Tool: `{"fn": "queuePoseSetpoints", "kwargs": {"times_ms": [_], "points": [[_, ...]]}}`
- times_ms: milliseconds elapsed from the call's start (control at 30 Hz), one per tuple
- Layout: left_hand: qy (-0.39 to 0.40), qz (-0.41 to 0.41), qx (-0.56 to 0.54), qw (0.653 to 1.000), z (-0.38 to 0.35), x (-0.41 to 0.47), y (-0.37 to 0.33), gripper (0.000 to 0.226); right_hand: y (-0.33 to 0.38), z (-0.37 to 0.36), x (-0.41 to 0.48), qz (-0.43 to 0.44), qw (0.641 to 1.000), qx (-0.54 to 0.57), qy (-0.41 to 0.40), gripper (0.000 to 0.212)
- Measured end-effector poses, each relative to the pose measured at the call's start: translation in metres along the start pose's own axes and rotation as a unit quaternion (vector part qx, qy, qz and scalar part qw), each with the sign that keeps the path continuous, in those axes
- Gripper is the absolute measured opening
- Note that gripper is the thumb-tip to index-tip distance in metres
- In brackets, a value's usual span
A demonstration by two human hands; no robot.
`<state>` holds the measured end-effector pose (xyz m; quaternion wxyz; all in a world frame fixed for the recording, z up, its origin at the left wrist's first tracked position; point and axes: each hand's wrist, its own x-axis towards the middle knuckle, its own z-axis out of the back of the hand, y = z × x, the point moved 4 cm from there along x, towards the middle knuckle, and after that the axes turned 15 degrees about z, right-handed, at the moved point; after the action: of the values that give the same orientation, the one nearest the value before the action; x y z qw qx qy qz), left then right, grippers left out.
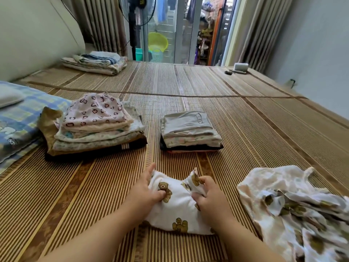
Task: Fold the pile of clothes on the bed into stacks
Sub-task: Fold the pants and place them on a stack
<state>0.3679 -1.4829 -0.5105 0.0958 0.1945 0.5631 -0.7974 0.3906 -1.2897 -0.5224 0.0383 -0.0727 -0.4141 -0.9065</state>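
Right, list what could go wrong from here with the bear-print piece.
1. The bear-print garment is bunched between the left hand and right hand, which both grip it; folded like this it may come out lumpy.
2. The taller stack has uneven, offset layers; another piece on top might slide off.
3. The unfolded clothes lie close by the right forearm and could get dragged.

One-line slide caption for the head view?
Left hand and right hand grip a bear-print garment on the mat; two stacks behind, loose clothes right.

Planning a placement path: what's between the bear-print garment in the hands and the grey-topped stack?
Head view: only bare woven mat between the bear-print garment and the grey-topped stack.
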Motion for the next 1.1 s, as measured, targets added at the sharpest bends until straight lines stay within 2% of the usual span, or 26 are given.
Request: {"fn": "queuePoseSetpoints", "kwargs": {"times_ms": [133,233,333,433,467,533,600,633,700,767,800,867,933,1000,1100], "points": [[-0.007,-0.063,-0.098,0.993,-0.011,0.002,-0.035,0.073,0.011,0.042,0.021,0.088,0.994,-0.029,-0.058,0.036],[0.009,-0.125,-0.113,0.986,-0.008,0.031,-0.091,0.066,0.023,0.080,0.072,0.152,0.982,-0.048,-0.104,0.023],[-0.038,-0.159,-0.108,0.981,0.002,0.077,-0.145,0.071,0.034,0.111,0.137,0.160,0.977,-0.015,-0.141,0.026],[-0.082,-0.173,-0.081,0.978,0.007,0.125,-0.179,0.073,0.034,0.121,0.195,0.145,0.982,0.033,-0.117,0.022],[-0.100,-0.161,-0.062,0.980,0.008,0.143,-0.185,0.073,0.028,0.120,0.215,0.132,0.985,0.035,-0.109,0.023],[-0.136,-0.083,-0.018,0.987,0.011,0.175,-0.185,0.074,0.011,0.114,0.243,0.071,0.992,0.039,-0.097,0.048],[-0.164,0.014,0.061,0.984,0.008,0.203,-0.176,0.080,-0.006,0.104,0.265,0.039,0.996,-0.048,-0.067,0.071],[-0.177,0.020,0.119,0.977,0.004,0.212,-0.174,0.082,-0.011,0.100,0.273,0.053,0.991,-0.112,-0.059,0.073],[-0.196,-0.076,0.254,0.944,-0.010,0.217,-0.179,0.082,-0.010,0.091,0.282,0.125,0.972,-0.191,-0.056,0.063],[-0.165,-0.196,0.380,0.889,-0.032,0.215,-0.183,0.076,-0.007,0.075,0.285,0.171,0.958,-0.232,0.011,0.045],[-0.134,-0.219,0.433,0.864,-0.042,0.216,-0.180,0.075,-0.011,0.065,0.286,0.180,0.947,-0.259,0.062,0.041],[-0.079,-0.198,0.501,0.839,-0.058,0.220,-0.165,0.082,-0.029,0.046,0.285,0.156,0.931,-0.286,0.165,0.045],[-0.048,-0.157,0.547,0.821,-0.069,0.222,-0.150,0.093,-0.050,0.038,0.284,0.095,0.931,-0.280,0.214,0.054],[-0.042,-0.121,0.570,0.812,-0.073,0.219,-0.145,0.099,-0.056,0.041,0.279,0.056,0.935,-0.273,0.219,0.059],[-0.043,-0.100,0.548,0.829,-0.075,0.202,-0.150,0.098,-0.041,0.056,0.257,0.059,0.942,-0.268,0.192,0.066]]}}
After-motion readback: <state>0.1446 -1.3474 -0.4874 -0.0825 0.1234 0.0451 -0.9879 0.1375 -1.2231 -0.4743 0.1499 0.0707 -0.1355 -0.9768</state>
